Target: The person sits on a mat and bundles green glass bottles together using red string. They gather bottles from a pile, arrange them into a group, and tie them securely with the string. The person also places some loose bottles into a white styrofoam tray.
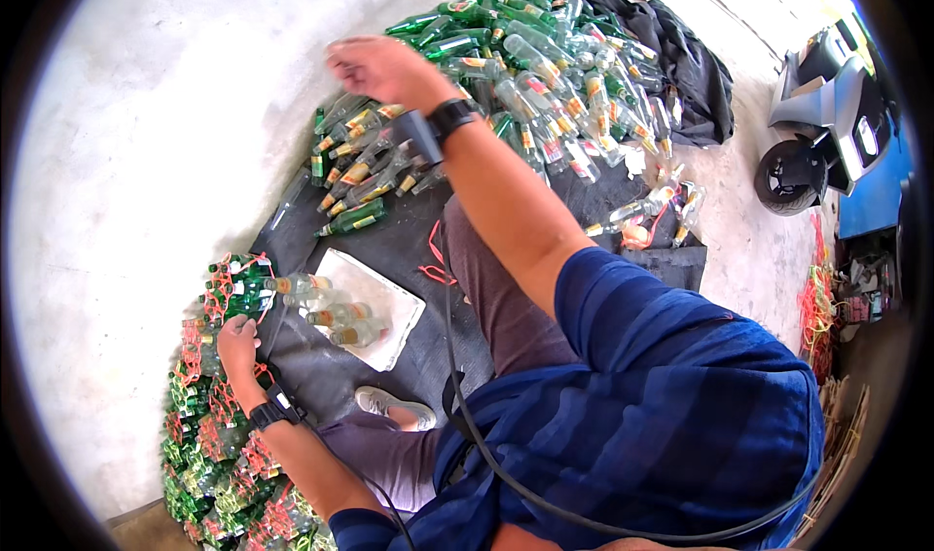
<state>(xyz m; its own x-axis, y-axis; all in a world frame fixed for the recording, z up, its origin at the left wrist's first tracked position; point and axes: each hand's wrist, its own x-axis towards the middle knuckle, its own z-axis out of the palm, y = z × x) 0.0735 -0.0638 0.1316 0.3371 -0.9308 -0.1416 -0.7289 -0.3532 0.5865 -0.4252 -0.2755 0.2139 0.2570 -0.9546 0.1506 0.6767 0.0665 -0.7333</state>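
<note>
My left hand [238, 343] hovers over or touches the edge of a bundle of green glass bottles [244, 288] tied with red plastic twine [219, 299]. Its fingers are slightly apart, and I see nothing between them. Motion blurs my right hand [383, 69], raised at the left edge of a large heap of loose green and clear glass bottles [540, 62]. Its fingers are loosely curled; whether they hold anything is unclear. Between my hands, several clear glass bottles [346, 314] stand upright on a white slab [394, 310].
More twine-tied bottle bundles [226, 471] line the lower left. Dark sheeting [306, 241] covers the floor, bunched at the far right [678, 62]. Loose bottles [642, 208] lie right of my knee. A scooter [824, 128] stands at right, near hanging twine [817, 310]. A cable [467, 412] crosses my body.
</note>
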